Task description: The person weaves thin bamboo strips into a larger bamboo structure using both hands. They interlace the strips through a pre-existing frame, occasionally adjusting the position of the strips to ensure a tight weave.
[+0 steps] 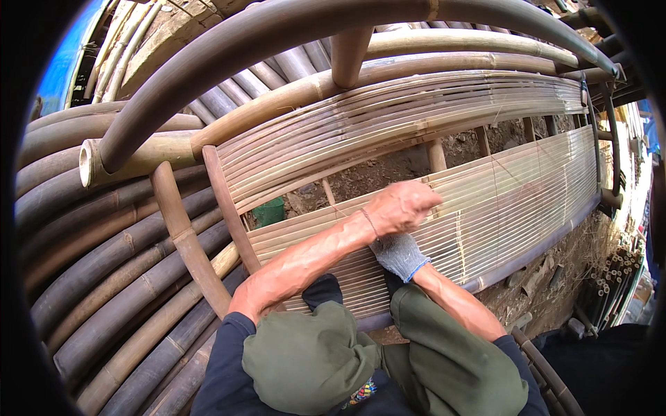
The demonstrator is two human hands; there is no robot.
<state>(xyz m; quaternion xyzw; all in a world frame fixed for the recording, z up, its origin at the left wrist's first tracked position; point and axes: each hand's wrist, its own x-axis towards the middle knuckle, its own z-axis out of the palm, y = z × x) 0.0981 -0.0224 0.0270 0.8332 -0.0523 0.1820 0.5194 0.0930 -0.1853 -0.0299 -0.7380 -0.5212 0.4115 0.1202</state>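
Observation:
My left hand [404,206] is bare and closed, its fingers curled over the slats of a bamboo bench seat [527,182]. Whatever it grips, if anything, is hidden. Just beneath it is my right hand [401,256] in a grey knit glove with a blue cuff. The left hand and wrist cover the gloved fingers, so their hold does not show. Narrow pale strips run lengthwise along the seat, and a second band of strips [388,104] forms the far side. Between both bands is a long gap crossed by short bamboo bars [436,155]. Thin dark threads hang across the slats.
A thick curved bamboo rail [277,38] arches over the far side. Dark bamboo poles [104,274] lie stacked at left, with an upright bamboo piece [184,236] before them. A green container [269,212] shows below the gap. Cut bamboo ends [617,267] are bundled at right. My knees [444,347] are close in front.

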